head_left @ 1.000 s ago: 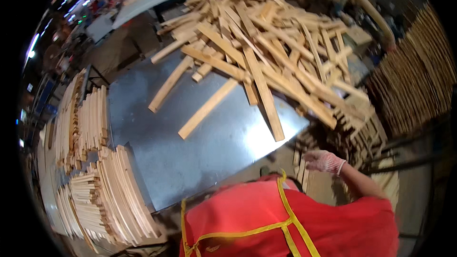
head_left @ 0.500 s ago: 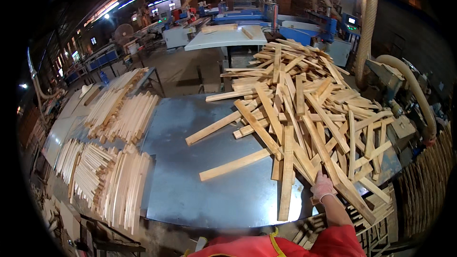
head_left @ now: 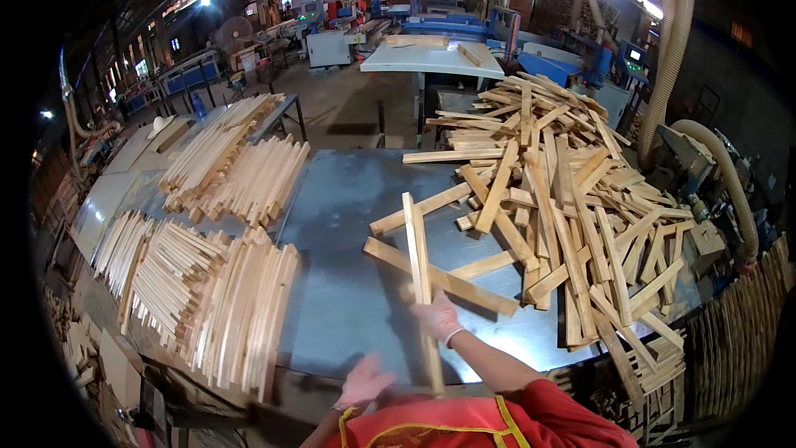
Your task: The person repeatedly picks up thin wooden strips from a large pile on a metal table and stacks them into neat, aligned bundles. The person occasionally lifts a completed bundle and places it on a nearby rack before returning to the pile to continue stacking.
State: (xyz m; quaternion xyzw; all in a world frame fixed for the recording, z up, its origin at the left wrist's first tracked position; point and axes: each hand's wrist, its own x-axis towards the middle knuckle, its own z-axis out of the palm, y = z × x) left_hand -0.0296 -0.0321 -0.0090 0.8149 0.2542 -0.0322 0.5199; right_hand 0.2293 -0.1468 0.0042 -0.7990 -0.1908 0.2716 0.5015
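My right hand (head_left: 438, 316), in a pale glove, is closed around a light wooden strip (head_left: 417, 253) that stands out lengthwise over the metal table. The strip's near end reaches down toward the red apron. Low at the table's front edge is my gloved left hand (head_left: 365, 381), blurred, with its fingers apart and nothing visible in them. Behind the held strip, another wooden strip (head_left: 481, 295) lies slantwise on the metal tabletop (head_left: 336, 282). To the right spreads a large jumbled heap of wooden strips (head_left: 572, 191).
Sorted rows of strips (head_left: 240, 307) lie on the left, with more stacked rows (head_left: 220, 158) behind them. A white-topped table (head_left: 431, 58) stands beyond the metal one. Ribbed hoses (head_left: 670, 58) hang at the right, near machinery. A slatted stack (head_left: 742, 323) rises at the lower right.
My right hand has moved left from the heap's front edge and now holds a strip. My left hand has come into view. Strips at the heap's left side have shifted, and the view has turned left.
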